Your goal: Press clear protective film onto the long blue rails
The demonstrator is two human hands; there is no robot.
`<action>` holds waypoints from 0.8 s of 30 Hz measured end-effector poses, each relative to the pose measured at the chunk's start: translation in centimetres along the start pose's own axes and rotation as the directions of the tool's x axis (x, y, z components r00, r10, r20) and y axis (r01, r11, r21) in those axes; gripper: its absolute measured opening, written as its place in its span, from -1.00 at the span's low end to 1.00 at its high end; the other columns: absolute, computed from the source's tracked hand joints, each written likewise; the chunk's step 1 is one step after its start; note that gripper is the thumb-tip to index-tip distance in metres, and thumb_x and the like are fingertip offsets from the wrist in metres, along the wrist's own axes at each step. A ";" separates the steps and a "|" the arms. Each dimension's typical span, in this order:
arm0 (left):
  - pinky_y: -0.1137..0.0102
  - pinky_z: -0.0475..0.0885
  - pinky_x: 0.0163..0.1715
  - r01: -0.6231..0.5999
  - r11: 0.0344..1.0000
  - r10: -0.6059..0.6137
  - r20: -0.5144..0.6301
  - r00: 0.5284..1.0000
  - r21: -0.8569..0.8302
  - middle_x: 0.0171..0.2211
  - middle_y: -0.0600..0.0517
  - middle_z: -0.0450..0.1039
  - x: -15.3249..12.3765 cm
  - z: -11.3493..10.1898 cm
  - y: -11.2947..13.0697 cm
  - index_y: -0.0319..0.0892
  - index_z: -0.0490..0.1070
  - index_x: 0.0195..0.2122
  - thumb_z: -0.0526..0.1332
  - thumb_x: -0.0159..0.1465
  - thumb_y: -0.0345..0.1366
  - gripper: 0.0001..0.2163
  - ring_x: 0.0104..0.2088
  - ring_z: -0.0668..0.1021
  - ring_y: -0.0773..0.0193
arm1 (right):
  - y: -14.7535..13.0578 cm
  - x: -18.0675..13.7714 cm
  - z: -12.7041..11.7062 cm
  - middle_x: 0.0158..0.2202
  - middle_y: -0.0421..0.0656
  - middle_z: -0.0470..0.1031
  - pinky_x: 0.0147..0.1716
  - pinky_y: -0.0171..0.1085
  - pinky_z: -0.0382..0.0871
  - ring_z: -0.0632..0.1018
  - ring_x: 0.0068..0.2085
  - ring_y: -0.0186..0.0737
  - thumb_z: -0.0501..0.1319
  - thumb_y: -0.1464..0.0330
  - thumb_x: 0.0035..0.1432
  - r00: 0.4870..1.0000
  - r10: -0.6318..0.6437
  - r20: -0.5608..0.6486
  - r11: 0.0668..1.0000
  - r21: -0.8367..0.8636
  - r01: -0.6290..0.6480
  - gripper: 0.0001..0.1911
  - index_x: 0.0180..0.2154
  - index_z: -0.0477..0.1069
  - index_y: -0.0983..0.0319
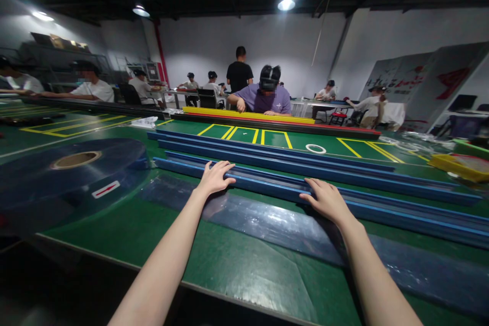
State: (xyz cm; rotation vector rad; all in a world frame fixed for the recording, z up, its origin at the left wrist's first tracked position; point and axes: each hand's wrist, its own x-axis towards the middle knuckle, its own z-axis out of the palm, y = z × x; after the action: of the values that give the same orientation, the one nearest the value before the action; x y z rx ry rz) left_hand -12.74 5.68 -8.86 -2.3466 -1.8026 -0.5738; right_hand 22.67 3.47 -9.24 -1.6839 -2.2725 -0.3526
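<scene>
A long blue channel strip (267,182) lies across the green table, nearest to me of the blue strips. My left hand (216,178) is on its left part, fingers over the top edge and thumb against the near wall. Farther right, my right hand (327,201) holds the same strip, fingertips inside the channel and thumb on the near side. Between my arms and that strip, a flat clear plastic film (263,219) stretches along the table. The film comes from the left, where a large roll of clear film (122,163) lies on its side.
Behind are more blue strips (286,160), a white ring (316,148), yellow tape lines and a yellow strip (248,114). A yellow tray (458,167) stands at the right. Across the table a person in a purple shirt (277,99) leans over; others sit farther back.
</scene>
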 end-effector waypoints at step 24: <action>0.09 0.03 0.12 0.037 0.992 -0.044 0.056 0.997 0.124 0.22 0.05 0.07 2.9 0.9 -3.1 0.06 0.13 0.16 0.04 0.23 -0.09 -0.55 0.21 0.13 0.13 | -2.4 4.5 2.3 0.19 0.03 0.16 0.09 -0.12 0.07 0.20 0.17 -0.01 -0.08 0.11 0.21 0.999 0.027 0.047 0.997 -0.068 -0.023 -0.40 0.16 0.14 0.34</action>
State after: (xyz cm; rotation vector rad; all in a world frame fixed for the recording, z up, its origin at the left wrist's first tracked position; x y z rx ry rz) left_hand -14.86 9.45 -9.05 -2.2735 -1.8573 -0.3905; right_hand 18.95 7.63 -9.74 -1.7708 -2.2960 -0.3916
